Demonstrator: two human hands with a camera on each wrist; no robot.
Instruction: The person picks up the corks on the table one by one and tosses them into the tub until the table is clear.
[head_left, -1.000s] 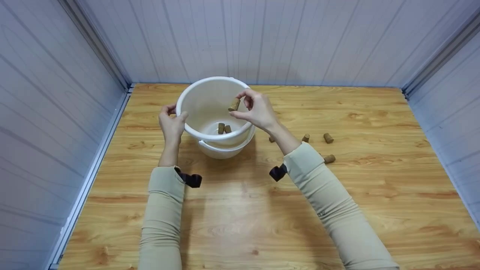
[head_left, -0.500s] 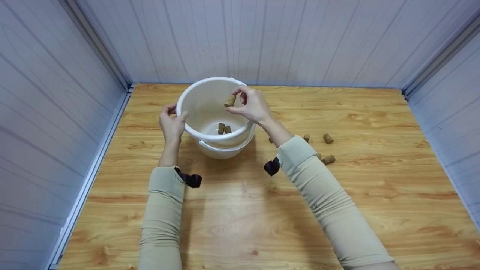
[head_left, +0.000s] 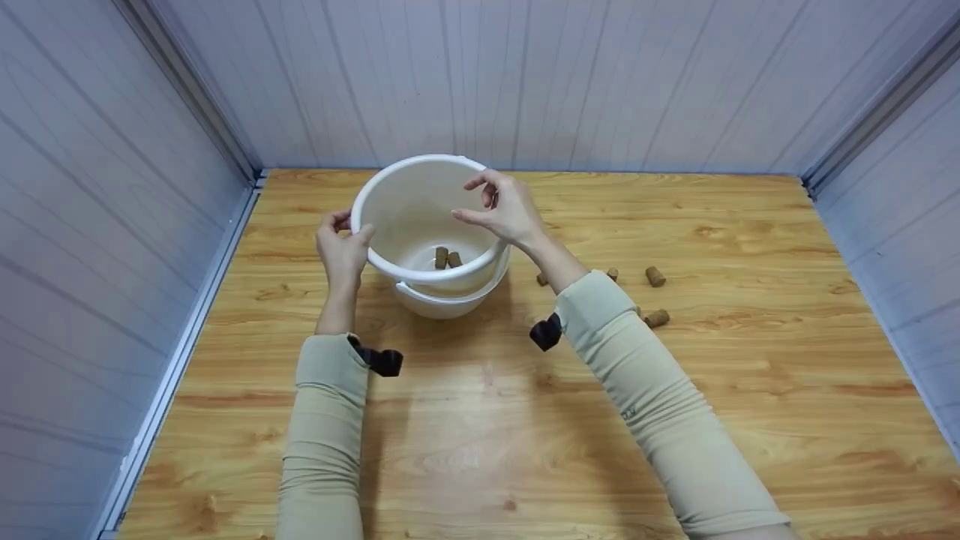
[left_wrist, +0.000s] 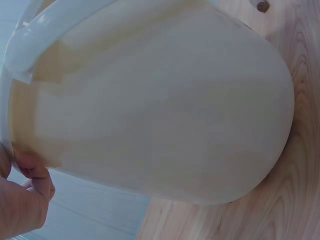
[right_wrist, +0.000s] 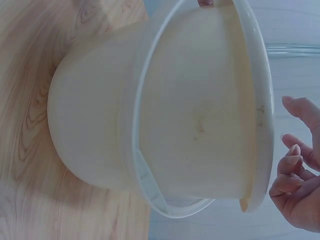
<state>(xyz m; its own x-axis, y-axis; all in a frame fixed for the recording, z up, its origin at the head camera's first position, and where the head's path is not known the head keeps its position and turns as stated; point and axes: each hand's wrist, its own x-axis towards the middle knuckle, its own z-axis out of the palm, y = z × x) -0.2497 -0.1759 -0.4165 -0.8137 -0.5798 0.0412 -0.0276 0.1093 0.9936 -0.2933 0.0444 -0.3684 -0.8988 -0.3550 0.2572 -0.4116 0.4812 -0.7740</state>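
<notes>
A white plastic bucket (head_left: 420,277) stands on the wooden floor, its handle hanging down on the near side. My left hand (head_left: 343,247) grips the rim on the left, thumb over the edge and fingers curled below it outside; the left wrist view shows those fingers (left_wrist: 35,172) under the lip. Over the right side of the opening is my right hand (head_left: 510,210), thumb and index finger spread apart with nothing between them. Two brown corks, a left cork (head_left: 441,258) and a right cork (head_left: 454,259), show at the bottom inside the bucket. The near rim hides part of the bottom.
Right of the bucket lie several loose corks, among them one cork (head_left: 655,276) farther back and another cork (head_left: 657,319) nearer, some partly hidden by the right arm. Pale panel walls (head_left: 480,82) bound the wooden floor (head_left: 465,450) at the back and both sides.
The cork that my right hand pinched is gone from its fingers, which have parted. That hand earlier shifted slightly left over the bucket. My left hand keeps its hold on the rim.
</notes>
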